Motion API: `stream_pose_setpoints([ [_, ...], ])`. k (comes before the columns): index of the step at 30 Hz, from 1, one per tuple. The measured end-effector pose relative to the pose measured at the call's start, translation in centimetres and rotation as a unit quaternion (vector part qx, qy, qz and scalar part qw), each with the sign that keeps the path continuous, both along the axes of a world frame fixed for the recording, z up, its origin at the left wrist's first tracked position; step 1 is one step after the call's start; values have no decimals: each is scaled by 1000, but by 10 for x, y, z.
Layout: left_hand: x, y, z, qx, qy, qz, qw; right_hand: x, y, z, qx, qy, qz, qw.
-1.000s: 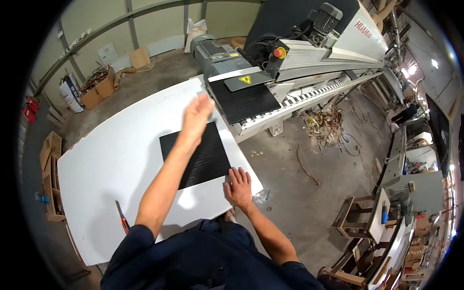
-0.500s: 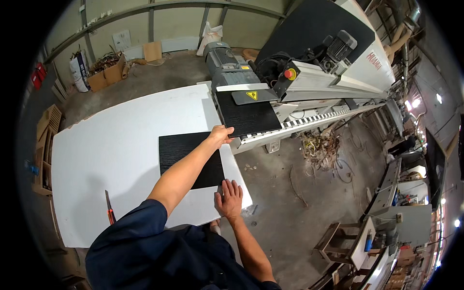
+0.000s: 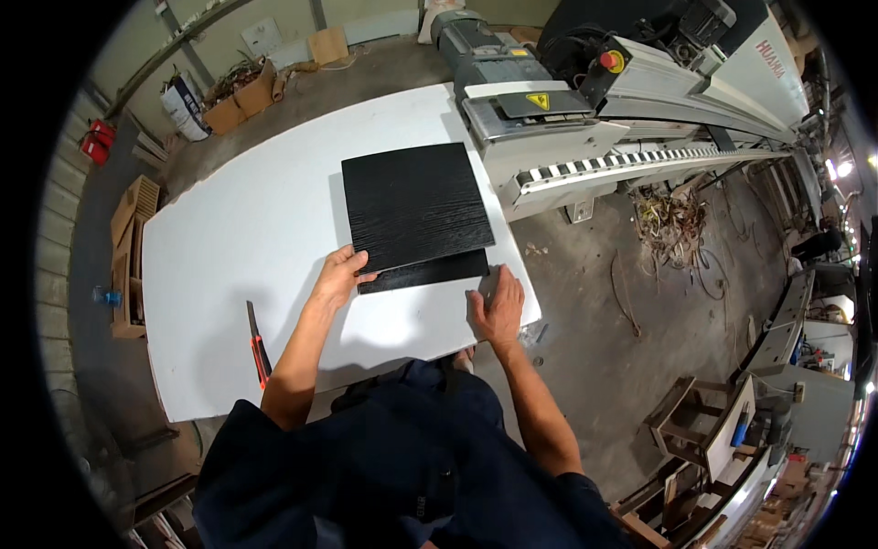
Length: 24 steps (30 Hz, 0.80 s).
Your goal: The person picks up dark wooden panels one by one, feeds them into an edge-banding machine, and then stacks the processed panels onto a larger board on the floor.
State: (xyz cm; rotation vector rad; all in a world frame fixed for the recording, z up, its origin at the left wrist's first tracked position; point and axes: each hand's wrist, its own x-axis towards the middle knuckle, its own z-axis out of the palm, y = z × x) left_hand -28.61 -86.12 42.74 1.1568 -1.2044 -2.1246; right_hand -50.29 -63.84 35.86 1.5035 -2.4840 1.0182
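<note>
A square black panel with a wood-grain face (image 3: 416, 197) is gripped at its near left corner by my left hand (image 3: 340, 274), thumb on top. Under it, a second black panel (image 3: 434, 271) shows only as a strip along the near side. Both are over the white tabletop (image 3: 229, 220); whether the upper panel touches the lower one all along I cannot tell. My right hand (image 3: 499, 306) lies on the table's near right edge, fingers stretched out, beside the lower panel's corner. A red and black utility knife (image 3: 258, 346) lies left of my left forearm.
An edge-banding type machine (image 3: 585, 133) with a toothed conveyor track (image 3: 622, 165) adjoins the table's far right. Scrap strips (image 3: 672, 220) are heaped on the floor beneath the track. A wooden stand (image 3: 700, 421) is at right, a cardboard box (image 3: 240, 96) by the far wall.
My left hand has brought the upper panel from the machine's end back leftward over the panel on the table. My right hand stays at the table edge. The view has shifted.
</note>
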Motion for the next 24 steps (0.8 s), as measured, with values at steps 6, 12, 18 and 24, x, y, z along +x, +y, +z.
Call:
stream_pose_setpoints([
  [6, 19, 8, -16, -99, -166, -59, 979, -8, -4, -5, -17, 24, 4, 1000],
  [12, 23, 24, -26, -447, -358, -89, 815, -23, -26, 4, 18, 6, 38, 999],
  [18, 26, 29, -40, -565, -359, -144, 729, -27, -36, 2, 47, -22, 41, 998],
  [24, 24, 29, -41, -587, -341, -148, 719, -25, -30, 3, -2, -9, -4, 1000],
])
